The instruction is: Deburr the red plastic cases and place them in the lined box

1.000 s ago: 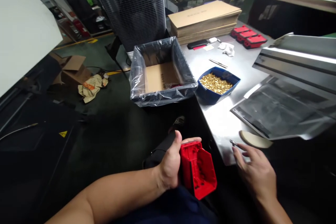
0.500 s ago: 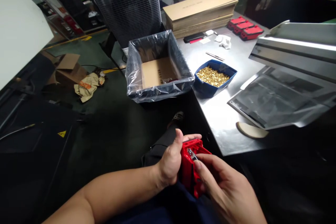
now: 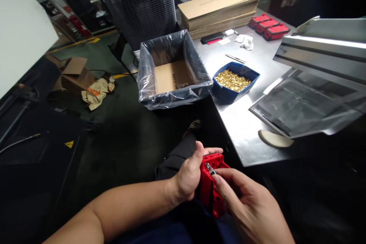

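Low in front of my body, my left hand [image 3: 191, 175] is wrapped round a red plastic case part [image 3: 208, 187], with the thumb up along its near side and fingers behind it. Ribs and a round hole show in the part's hollow side. Between thumb and forefinger, my right hand [image 3: 243, 198] pinches a small shiny metal nail clipper [image 3: 211, 169]. The clipper's jaw end lies against the upper inside of the red part. My right fingers cover the clipper's other end and some of the part's right side.
A plastic-lined bin [image 3: 177, 97] stands left of the metal table [image 3: 234, 129]. On the table are a blue tub [image 3: 228, 93] of small brass pieces, several red-and-black cases [image 3: 268, 26], stacked cardboard [image 3: 220, 4], tweezers [image 3: 235, 58] and a pale curved piece [image 3: 276, 139]. A sheet-metal chute [image 3: 323, 49] overhangs the right.
Both hands and the red part have shifted slightly right in the picture. The clipper stays at the part's upper inside. The view has tilted a little.
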Available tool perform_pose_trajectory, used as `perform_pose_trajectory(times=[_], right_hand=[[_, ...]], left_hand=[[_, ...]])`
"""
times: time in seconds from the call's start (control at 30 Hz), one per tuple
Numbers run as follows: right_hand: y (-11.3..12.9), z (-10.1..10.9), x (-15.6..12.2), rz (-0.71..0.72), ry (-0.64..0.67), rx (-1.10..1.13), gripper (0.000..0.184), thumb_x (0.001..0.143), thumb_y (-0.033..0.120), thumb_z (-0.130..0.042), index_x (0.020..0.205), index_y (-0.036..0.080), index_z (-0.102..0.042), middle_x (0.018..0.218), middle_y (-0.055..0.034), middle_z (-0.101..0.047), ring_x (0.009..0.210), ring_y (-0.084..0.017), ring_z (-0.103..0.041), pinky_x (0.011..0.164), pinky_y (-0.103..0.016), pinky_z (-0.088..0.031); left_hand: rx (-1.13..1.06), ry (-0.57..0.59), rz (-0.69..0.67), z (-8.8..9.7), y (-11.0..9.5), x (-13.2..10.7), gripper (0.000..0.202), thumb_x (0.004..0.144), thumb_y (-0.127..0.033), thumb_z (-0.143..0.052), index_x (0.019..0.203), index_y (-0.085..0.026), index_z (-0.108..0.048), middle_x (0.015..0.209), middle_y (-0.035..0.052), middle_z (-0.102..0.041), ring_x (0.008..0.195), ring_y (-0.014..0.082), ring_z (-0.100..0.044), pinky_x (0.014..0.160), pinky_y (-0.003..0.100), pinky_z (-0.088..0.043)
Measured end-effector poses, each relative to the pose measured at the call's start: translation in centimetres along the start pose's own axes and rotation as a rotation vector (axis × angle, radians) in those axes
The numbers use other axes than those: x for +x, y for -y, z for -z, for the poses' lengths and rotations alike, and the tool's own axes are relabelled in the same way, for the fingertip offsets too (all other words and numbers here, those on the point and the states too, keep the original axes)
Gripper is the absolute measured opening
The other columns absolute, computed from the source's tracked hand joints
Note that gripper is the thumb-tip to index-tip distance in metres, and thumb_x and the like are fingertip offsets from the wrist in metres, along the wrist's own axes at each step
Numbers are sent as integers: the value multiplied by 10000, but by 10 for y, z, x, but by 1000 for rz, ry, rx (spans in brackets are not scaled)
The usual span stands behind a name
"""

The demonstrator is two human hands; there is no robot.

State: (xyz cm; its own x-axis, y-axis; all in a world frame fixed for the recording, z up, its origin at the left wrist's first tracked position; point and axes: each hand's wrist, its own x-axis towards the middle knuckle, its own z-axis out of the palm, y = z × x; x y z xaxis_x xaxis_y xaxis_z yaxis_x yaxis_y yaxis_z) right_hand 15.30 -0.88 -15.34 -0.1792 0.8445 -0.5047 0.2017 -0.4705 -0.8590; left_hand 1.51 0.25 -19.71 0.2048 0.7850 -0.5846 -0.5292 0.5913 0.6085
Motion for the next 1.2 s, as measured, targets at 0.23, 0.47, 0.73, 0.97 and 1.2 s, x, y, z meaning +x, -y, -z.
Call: perform_pose_trajectory(times=[0.23, 0.47, 0.73, 0.97, 1.2], right_hand=[[-7, 17, -1, 205, -89, -236, 369, 873, 576, -627, 1018, 255, -738, 894, -15, -752, 679, -119, -672, 625, -188, -533], [-16, 28, 7, 614, -76, -606, 204, 961, 386, -574, 1097, 281, -684, 920, -15, -702, 723, -112, -666, 639, -204, -546], [-19, 35, 13, 655, -12, -648, 187, 954, 354, -596, 1128, 327, -658, 971, 19, -700, 756, -82, -688, 658, -152, -553], [-17, 39, 9, 584, 50, -657, 195, 977, 353, -549, 1139, 318, -653, 922, 2, -681, 737, -104, -668, 625, -193, -535], [-21, 41, 5, 632, -2, -675, 156, 980, 316, -550, 1104, 288, -641, 888, 5, -678, 697, -93, -654, 601, -184, -524]], left_hand=[[5, -27, 57, -3, 2, 0, 1036, 668, -978, -501, 1206, -106, -659, 965, 142, -682, 883, 261, -627, 894, 412, -464], [-15, -14, 103, -3, 5, 1, 945, 768, -924, -454, 1153, -95, -693, 982, 152, -702, 868, 254, -652, 859, 378, -493], [14, -13, 168, -1, 7, 0, 964, 741, -929, -484, 1156, -90, -715, 985, 166, -741, 866, 260, -691, 851, 373, -532], [110, -20, 220, -2, 3, -1, 926, 824, -892, -397, 1177, -98, -718, 959, 161, -750, 858, 258, -698, 896, 402, -533], [105, 4, 258, -1, 6, 0, 1006, 743, -945, -439, 1195, -88, -712, 977, 171, -734, 852, 258, -675, 818, 372, -533]])
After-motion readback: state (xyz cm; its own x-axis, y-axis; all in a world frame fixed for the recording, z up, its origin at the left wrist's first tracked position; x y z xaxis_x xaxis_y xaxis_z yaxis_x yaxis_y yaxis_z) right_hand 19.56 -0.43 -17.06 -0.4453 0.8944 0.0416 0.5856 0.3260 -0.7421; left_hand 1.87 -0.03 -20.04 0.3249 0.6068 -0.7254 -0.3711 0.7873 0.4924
